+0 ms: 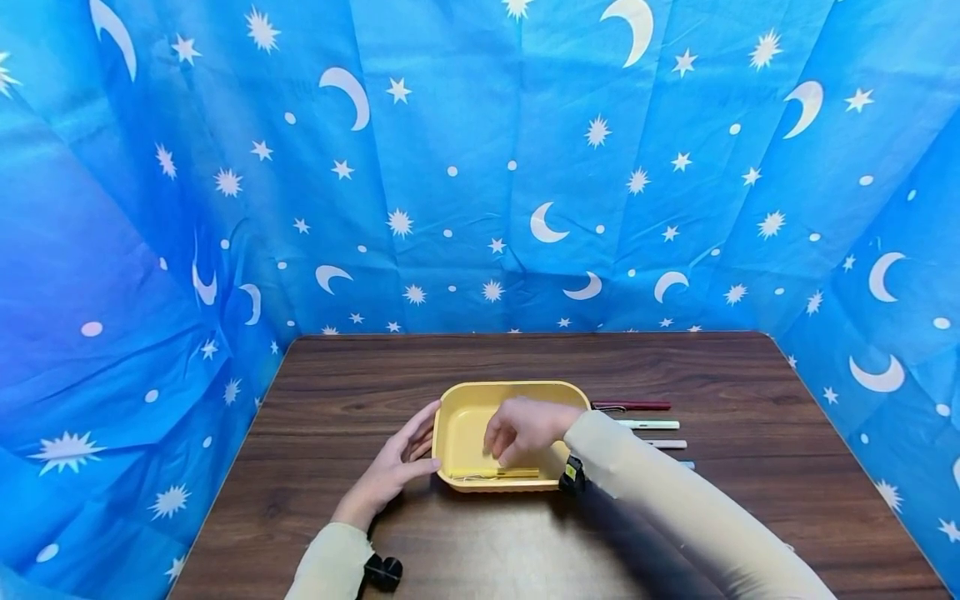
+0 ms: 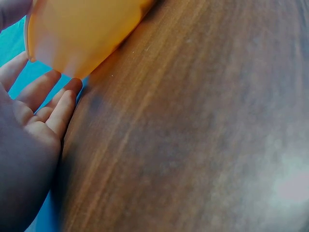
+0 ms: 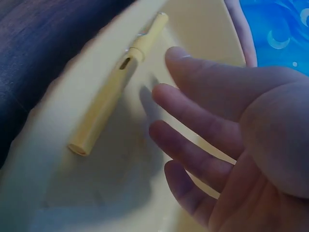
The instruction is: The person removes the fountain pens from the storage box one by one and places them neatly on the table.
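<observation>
A yellow plastic tray (image 1: 459, 437) with raised walls sits on the table. Inside it, along the near wall, lies a yellow pen (image 3: 104, 104) with its cap on and a wire clip. My right hand (image 1: 525, 427) hovers within the tray, beside the pen and apart from it. In the right wrist view its thumb and fingers are loosely bent with nothing between them. At the tray's left side, my left hand (image 1: 390, 468) touches the outer wall and rim, its fingers (image 2: 60, 113) extended and thumb spread apart.
Right of the tray, several pens lie in a column: a dark red pen (image 1: 637, 406), a pale green pen (image 1: 652, 425), a white pen (image 1: 667, 444), and a blue one mostly hidden by my right sleeve. Brown wooden table (image 1: 337, 375); blue star-and-moon cloth (image 1: 480, 200) hangs behind and at both sides.
</observation>
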The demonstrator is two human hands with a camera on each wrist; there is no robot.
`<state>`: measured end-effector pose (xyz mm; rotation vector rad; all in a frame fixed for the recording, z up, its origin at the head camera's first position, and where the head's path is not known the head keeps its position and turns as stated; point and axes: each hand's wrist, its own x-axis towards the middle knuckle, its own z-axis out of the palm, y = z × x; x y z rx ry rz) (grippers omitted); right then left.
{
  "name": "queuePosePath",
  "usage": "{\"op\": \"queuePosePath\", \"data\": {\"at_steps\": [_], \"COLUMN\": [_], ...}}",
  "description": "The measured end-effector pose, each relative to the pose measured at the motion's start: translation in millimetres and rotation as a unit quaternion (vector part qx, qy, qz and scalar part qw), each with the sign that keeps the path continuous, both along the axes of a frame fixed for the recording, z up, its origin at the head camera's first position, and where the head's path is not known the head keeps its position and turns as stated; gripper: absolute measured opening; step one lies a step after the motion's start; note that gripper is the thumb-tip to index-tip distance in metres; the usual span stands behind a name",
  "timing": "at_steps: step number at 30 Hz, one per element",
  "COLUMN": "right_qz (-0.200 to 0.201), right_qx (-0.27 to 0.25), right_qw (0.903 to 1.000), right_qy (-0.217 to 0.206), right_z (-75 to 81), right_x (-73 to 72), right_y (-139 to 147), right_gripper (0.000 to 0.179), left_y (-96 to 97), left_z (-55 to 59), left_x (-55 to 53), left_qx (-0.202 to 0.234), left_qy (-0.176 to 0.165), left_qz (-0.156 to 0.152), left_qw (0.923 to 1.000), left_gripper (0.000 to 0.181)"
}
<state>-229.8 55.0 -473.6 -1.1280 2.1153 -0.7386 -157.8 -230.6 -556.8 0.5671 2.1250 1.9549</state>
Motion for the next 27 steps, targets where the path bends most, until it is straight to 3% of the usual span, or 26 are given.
{"op": "queuePosePath", "data": {"at_steps": [5,13,27], "right_qz": [-0.001,-0.009,-0.012], "right_qx": [0.016,0.052,0.059], "right_qw": [0.9999,0.9980,0.9960], "right_qy": [0.001,0.036,0.066], "right_z": [-1.6,-7.3,-11.2], "right_x": [2.2,5.0,7.8], "right_y": [-1,-5,-3], "right_gripper": [0.023,0.022,0.021], "left_y": [0.0,-0.1,-0.3], "left_z": [-0.9,-0.8,-0.5], "left_x": [-0.3,0.9,0.2], "left_qx": [-0.001,0.005,0.010], "left_qy": [0.000,0.001,0.006], "left_qz": [0.002,-0.002,-0.009], "left_qw": [1.0000,1.0000,0.9999], "left_gripper": [0.086,0.086,0.085]}}
